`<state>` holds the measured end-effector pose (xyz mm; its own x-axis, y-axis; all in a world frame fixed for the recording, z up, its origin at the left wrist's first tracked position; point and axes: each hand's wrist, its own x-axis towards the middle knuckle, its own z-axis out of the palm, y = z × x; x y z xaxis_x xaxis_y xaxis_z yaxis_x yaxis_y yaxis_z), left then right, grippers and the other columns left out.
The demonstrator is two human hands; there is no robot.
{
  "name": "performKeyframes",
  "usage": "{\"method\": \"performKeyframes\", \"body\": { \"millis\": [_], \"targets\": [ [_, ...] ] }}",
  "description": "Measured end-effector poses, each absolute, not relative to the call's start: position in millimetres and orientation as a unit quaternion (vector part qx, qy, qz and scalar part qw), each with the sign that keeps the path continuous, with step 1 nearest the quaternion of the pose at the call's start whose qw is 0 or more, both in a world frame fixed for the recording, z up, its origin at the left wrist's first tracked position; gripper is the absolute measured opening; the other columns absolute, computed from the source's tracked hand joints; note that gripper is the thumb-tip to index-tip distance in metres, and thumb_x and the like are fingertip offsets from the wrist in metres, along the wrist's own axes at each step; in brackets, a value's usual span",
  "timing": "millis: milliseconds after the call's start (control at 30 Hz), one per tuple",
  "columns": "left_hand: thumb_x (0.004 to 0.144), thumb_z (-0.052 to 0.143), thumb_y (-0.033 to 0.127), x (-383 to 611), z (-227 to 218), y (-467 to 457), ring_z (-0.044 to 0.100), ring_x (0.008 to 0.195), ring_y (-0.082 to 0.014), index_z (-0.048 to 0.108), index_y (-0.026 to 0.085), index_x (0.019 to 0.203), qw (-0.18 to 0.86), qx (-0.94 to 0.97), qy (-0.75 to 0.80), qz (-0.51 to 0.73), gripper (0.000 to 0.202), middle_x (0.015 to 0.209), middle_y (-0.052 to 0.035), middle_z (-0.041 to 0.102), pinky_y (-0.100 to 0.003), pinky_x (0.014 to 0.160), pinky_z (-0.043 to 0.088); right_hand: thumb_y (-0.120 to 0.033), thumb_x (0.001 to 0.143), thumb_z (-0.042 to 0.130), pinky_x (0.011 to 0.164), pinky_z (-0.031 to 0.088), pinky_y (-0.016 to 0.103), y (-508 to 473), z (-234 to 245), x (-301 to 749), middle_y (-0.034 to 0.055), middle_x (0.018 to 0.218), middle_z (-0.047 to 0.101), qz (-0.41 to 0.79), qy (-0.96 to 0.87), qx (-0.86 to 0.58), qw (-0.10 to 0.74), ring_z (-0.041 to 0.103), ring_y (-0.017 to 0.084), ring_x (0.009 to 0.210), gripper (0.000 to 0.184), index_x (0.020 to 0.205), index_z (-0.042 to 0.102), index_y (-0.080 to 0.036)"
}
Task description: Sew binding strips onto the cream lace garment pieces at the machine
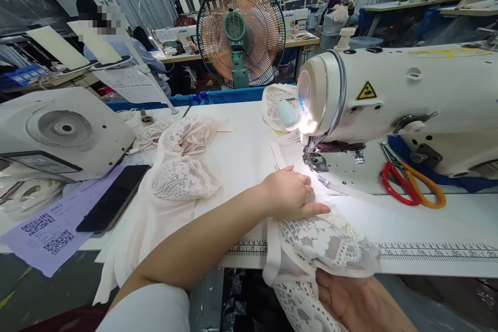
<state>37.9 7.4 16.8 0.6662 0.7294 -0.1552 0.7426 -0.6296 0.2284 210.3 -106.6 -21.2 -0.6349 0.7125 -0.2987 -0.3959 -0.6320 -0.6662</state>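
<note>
My left hand (292, 193) lies on a piece of white lace fabric (327, 241) just in front of the presser foot (316, 161) of a white sewing machine (408, 98), fingers together and pressing the cloth flat. My right hand (356, 301) is under the fabric at the table's front edge, palm up, holding the hanging lace. The lace runs from the needle area down over the table edge.
A pile of lace pieces (182, 166) lies left of centre. A black phone (114, 198) and a purple sheet with QR codes (50, 233) lie at the left beside another machine (62, 129). Red-and-orange scissors (408, 184) rest on the machine bed. A fan (240, 28) stands behind; a person sits far left.
</note>
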Motion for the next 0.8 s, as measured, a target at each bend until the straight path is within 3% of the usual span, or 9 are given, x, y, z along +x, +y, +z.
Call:
{"method": "performKeyframes", "body": {
  "millis": [167, 467, 700, 800],
  "targets": [
    [0.090, 0.033, 0.055, 37.7, 18.6, 7.9, 0.059, 0.100, -0.0222, 0.066, 0.016, 0.089, 0.150, 0.896, 0.417, -0.019, 0.051, 0.110, -0.0091, 0.063, -0.049, 0.108, 0.024, -0.069, 0.064, 0.061, 0.106, 0.027, 0.042, -95.5, -27.7, 208.4, 0.0039, 0.131, 0.055, 0.838, -0.330, -0.301, 0.313, 0.039, 0.025, 0.129, 0.056, 0.106, 0.067, -0.031],
    [0.091, 0.032, 0.053, 32.0, 17.3, 15.3, 0.056, 0.107, -0.0217, 0.064, 0.016, 0.097, 0.147, 0.893, 0.425, -0.008, 0.049, 0.114, -0.0097, 0.062, -0.048, 0.109, 0.023, -0.054, 0.074, 0.060, 0.110, 0.025, 0.039, -81.8, -31.3, 183.0, 0.0007, 0.127, 0.058, 0.862, -0.264, -0.227, 0.367, 0.041, 0.021, 0.127, 0.039, 0.106, 0.066, -0.033],
    [0.092, 0.032, 0.052, 30.3, 11.5, 21.9, 0.056, 0.105, -0.0235, 0.063, 0.014, 0.101, 0.096, 0.900, 0.426, -0.003, 0.050, 0.116, -0.0112, 0.061, -0.042, 0.098, 0.036, -0.047, 0.076, 0.061, 0.109, 0.027, 0.043, -73.7, -35.9, 169.3, 0.0058, 0.119, 0.063, 0.866, -0.235, -0.221, 0.382, 0.042, 0.024, 0.127, 0.046, 0.117, 0.062, -0.026],
    [0.092, 0.030, 0.053, 30.4, 7.0, 23.8, 0.056, 0.105, -0.0244, 0.063, 0.013, 0.103, 0.078, 0.899, 0.431, 0.006, 0.053, 0.116, -0.0117, 0.060, -0.039, 0.093, 0.040, -0.047, 0.072, 0.066, 0.111, 0.020, 0.046, -73.4, -31.4, 164.3, 0.0065, 0.117, 0.064, 0.855, -0.200, -0.277, 0.391, 0.043, 0.026, 0.125, 0.048, 0.115, 0.063, -0.025]
  ]
}}
